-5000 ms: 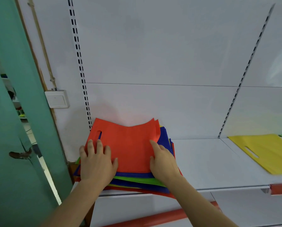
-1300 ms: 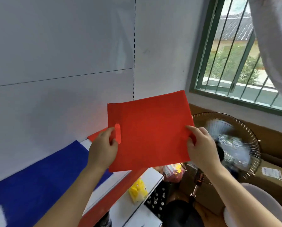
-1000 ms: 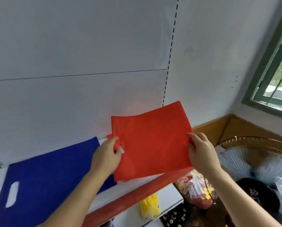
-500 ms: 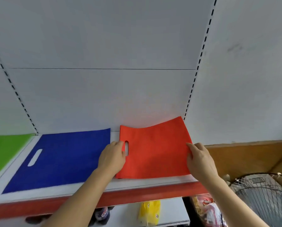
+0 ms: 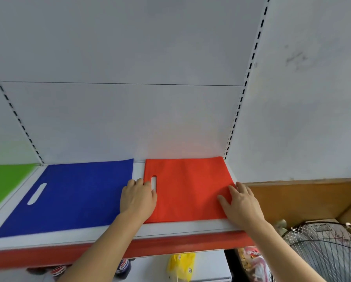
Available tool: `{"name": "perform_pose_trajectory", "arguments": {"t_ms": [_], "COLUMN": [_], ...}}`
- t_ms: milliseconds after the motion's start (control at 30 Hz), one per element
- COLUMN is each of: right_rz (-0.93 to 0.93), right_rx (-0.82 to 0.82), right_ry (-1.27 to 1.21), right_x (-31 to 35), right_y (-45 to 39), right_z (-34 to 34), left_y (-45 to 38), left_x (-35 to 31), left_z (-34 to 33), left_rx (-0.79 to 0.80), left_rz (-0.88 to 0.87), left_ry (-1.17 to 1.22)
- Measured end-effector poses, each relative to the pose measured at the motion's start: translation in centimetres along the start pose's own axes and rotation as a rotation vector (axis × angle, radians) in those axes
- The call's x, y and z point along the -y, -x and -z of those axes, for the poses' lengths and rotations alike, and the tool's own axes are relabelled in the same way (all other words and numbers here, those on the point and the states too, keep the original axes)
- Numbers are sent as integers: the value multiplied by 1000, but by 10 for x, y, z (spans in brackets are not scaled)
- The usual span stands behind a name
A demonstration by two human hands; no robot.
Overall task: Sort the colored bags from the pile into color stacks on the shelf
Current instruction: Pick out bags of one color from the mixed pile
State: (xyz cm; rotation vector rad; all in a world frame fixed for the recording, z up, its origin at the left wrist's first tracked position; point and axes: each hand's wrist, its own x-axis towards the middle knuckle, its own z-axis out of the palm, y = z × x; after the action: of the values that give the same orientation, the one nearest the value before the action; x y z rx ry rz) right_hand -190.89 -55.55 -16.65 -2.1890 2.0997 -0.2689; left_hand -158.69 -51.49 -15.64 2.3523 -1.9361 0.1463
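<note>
Red bag [image 5: 188,188] lies flat at the shelf's [image 5: 182,227] right end, beside the blue bag [image 5: 73,192]. Left hand [image 5: 138,197] and right hand [image 5: 241,204] press it with loose, flat fingers, gripping nothing. Smooth it gently, keep edges straight, then lift both hands off.

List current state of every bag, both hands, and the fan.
Red bag: flat on the shelf, handle slot at its left.
Blue bag: flat on the shelf, left of the red bag, small gap between them.
Green bag: flat, partly out of view.
Left hand: fingers rest on the red bag's left edge.
Right hand: fingers spread, pressing the red bag's right edge.
Fan: spinning or not, cannot tell.
</note>
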Motion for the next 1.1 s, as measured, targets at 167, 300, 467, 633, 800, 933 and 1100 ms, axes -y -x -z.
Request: {"name": "perform_pose_trajectory", "arguments": {"t_ms": [167, 300, 467, 633, 800, 933, 1100], "right_rz": [22, 141, 323, 476, 595, 687, 821], "right_rx": [-23, -86, -117, -100, -85, -67, -42], "right_ry": [41, 101, 90, 73, 59, -19, -19], "right_x": [3, 29, 109, 195, 292, 381, 483], "right_y": [-2, -5, 4, 31, 66, 106, 153], "right_z": [10, 18, 30, 35, 38, 28, 6], "left_y": [0, 6, 26, 56, 99, 142, 197], "left_x": [5, 22, 66, 136, 220, 299, 385], "left_z": [6, 14, 29, 50, 82, 104, 116], "left_rx": [-65, -73, -100, -129, -164, -181, -192], "left_rz": [9, 68, 149, 237, 280, 330, 417], "left_ry": [9, -6, -38, -22, -10, -14, -31]}}
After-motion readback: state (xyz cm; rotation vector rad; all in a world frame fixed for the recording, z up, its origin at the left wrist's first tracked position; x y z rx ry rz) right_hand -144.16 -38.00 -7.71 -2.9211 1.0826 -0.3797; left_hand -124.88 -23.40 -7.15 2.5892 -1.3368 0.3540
